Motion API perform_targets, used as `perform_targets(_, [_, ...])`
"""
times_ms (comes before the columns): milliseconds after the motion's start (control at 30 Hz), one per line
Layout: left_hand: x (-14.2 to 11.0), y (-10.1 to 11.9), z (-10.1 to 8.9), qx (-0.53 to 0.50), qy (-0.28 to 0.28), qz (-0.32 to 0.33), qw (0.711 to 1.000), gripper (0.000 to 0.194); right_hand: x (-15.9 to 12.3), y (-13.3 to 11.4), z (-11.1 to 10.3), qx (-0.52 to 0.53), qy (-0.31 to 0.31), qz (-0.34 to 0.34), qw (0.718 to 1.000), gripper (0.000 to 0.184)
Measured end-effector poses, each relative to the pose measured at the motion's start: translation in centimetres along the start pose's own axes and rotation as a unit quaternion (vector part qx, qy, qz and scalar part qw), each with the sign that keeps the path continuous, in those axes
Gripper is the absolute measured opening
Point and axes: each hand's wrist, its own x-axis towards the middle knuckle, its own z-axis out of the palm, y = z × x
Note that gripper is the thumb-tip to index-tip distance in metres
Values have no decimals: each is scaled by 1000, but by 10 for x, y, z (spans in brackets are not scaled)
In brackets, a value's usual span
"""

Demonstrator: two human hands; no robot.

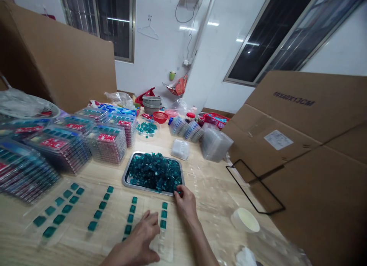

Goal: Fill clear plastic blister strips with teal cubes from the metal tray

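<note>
A metal tray (126,173) heaped with small teal square gems (155,171) sits mid-table. My right hand (185,204) reaches to the tray's near right corner, fingers curled into the gems; what they pinch is hidden. My left hand (140,239) lies flat with fingers spread on a clear plastic blister tray (164,243). That tray's column holds three gems (163,214). More clear trays with rows of teal gems (65,208) lie to the left.
Stacks of filled clear packs with red labels (106,143) stand at the left. Empty clear trays (215,143), baskets (151,103) and a red bowl (159,116) are behind. Cardboard sheets (301,151) lean at right. A white tape roll (245,220) lies near me.
</note>
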Motion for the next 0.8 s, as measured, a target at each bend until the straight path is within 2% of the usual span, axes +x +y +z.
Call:
perform_targets(100, [0,0,0,-1,3,-1,1000,41,-2,5,0,26,-7,0,1000,18])
perform_targets(233, [2,-3,3,7,6,10,1000,36,-10,9,-4,46,-14,1,999,24])
perform_targets(467, [2,-5,6,15,17,15,1000,38,-11,1,3,40,-11,-5,999,28])
perform_targets(600, [1,-5,6,18,22,18,999,38,-10,1,4,87,-8,13,996,25])
perform_targets(700, [2,-5,5,12,23,23,999,37,-14,3,-1,123,-12,34,992,32])
perform_targets(800, [1,-4,2,8,21,27,999,37,-24,2,-10,201,-50,65,976,38])
